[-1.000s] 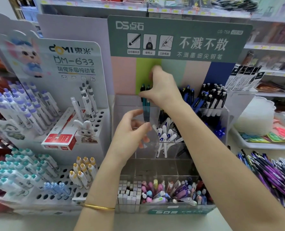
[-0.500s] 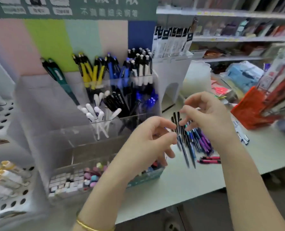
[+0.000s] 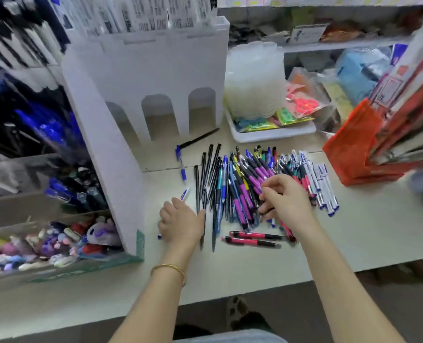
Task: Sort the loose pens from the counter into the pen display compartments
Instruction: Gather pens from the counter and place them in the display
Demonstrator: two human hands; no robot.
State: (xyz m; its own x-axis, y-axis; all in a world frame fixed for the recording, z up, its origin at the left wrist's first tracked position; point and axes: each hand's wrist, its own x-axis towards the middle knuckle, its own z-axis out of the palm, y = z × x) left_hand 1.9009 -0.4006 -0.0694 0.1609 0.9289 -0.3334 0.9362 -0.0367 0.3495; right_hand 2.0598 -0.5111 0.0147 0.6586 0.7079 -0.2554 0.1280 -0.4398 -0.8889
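Loose pens (image 3: 242, 184) lie in a heap on the pale counter (image 3: 354, 238): purple, blue, black, pink and white ones. Several slim black pens (image 3: 206, 169) lie side by side on the heap's left. My right hand (image 3: 286, 200) is down on the heap's middle with thumb and fingers curled around some purple-and-black pens. My left hand (image 3: 180, 225) rests palm down left of the black pens, its fingers curled over a white pen with blue ends (image 3: 185, 194). The clear pen display compartments (image 3: 32, 184) stand blurred at the far left.
A white cardboard stand with arched openings (image 3: 156, 78) sits between display and heap. Behind the heap are a white tray of packets (image 3: 274, 136) and stacked translucent lids (image 3: 255, 82). An orange folder rack (image 3: 354, 149) stands on the right. Two pink pens (image 3: 252, 240) lie apart near the front.
My view swung right from the display to the counter. Both hands left the display, handled a bunch of black pens above the heap, then came down onto the counter pens.
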